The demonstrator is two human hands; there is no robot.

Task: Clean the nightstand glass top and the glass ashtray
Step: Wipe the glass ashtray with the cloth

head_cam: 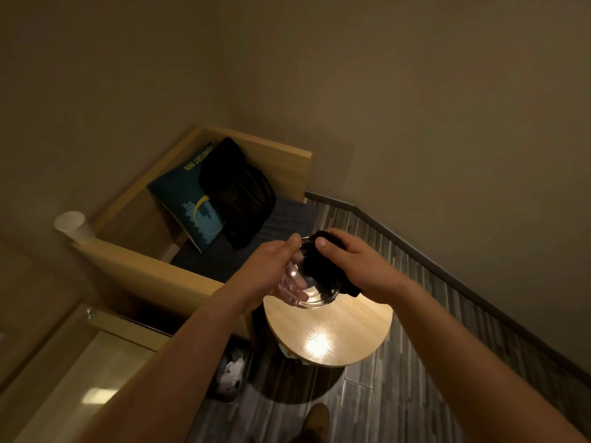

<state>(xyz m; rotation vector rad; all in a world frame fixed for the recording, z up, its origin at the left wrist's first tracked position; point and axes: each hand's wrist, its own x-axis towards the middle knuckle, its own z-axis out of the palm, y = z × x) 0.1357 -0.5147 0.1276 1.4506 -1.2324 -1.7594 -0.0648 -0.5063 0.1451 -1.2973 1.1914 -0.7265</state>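
Observation:
My left hand point(271, 266) holds a clear glass ashtray point(315, 290) in the air above the far edge of a round wooden table point(332, 334). The ashtray is tilted, with its opening turned towards my right hand. My right hand point(348, 260) grips a black cloth point(316, 262) and presses it into the ashtray's bowl. A tail of the cloth hangs below my right wrist. The nightstand glass top point(105, 375) lies at the lower left, shiny with a light reflection, and nothing touches it.
A wooden bench seat holds a teal cushion point(188, 206) and a black bag point(236, 190). A white paper cup point(74, 226) stands on the bench's ledge. A waste bin point(232, 375) with crumpled paper sits on the floor left of the table. My shoe point(315, 420) is at the bottom.

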